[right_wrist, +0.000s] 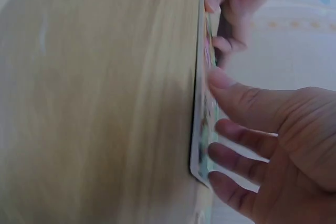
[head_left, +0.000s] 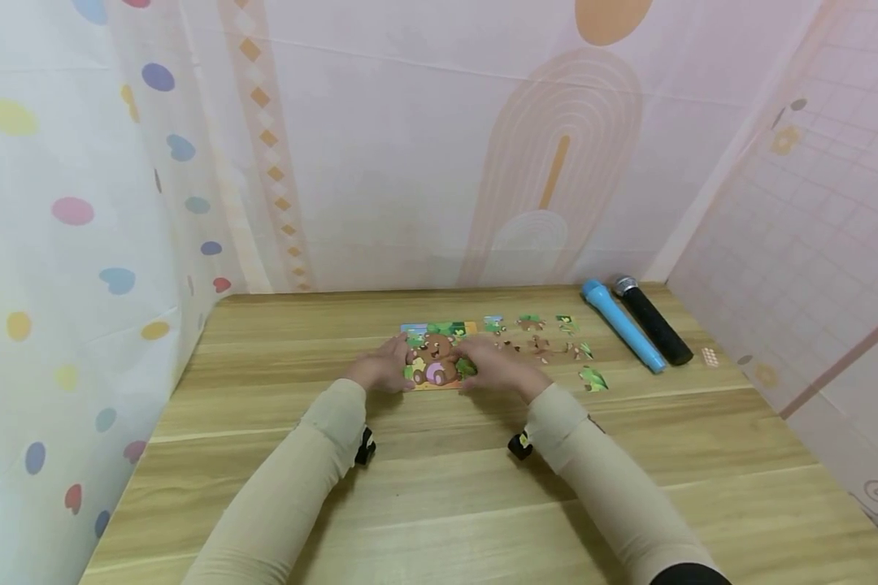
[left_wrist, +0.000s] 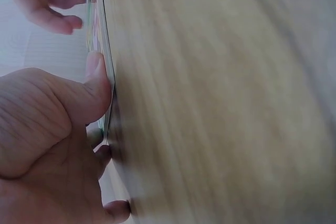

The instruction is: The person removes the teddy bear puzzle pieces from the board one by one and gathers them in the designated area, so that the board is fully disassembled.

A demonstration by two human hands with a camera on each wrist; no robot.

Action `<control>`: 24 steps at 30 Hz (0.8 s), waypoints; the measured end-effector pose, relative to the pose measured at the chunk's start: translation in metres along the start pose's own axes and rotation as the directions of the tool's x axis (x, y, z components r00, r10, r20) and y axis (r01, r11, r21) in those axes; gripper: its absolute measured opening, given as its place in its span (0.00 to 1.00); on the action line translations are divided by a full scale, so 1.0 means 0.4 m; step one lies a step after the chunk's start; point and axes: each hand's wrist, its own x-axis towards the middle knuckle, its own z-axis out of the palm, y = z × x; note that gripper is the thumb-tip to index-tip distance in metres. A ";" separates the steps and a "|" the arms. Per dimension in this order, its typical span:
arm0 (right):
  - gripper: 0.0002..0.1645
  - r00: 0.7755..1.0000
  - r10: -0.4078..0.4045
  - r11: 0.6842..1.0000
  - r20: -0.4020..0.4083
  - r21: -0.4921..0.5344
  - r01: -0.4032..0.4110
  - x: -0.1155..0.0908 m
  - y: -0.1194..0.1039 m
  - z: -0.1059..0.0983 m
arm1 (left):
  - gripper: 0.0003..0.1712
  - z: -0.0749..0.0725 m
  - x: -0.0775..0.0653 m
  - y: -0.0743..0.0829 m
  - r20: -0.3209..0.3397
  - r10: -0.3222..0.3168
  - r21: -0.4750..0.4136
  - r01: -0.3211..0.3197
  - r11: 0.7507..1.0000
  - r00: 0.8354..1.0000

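A flat picture puzzle (head_left: 436,372) of a brown bear lies on the wooden table between the two hands. My left hand (head_left: 383,366) holds its left side, the thumb (left_wrist: 95,85) at the near edge and the fingers bent about the left corner. Over the right part is my right hand (head_left: 499,365), its thumb (right_wrist: 227,82) at the board's near edge and its fingers loosely bent over the surface. Part of the puzzle's right side is hidden beneath that hand. Loose puzzle pieces (head_left: 593,379) are spread to the right, several with green or brown pictures.
A blue microphone (head_left: 624,327) and a black microphone (head_left: 654,322) lie side by side at the back right. Beside them is a small dotted piece (head_left: 710,357). A patterned curtain (head_left: 380,162) hangs behind the table (head_left: 439,520).
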 end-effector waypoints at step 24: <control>0.28 1.000 0.015 1.000 0.005 0.017 -0.015 0.027 -0.023 0.017 | 0.18 -0.004 0.000 0.011 -0.007 -0.057 0.016 0.057 0.998 0.998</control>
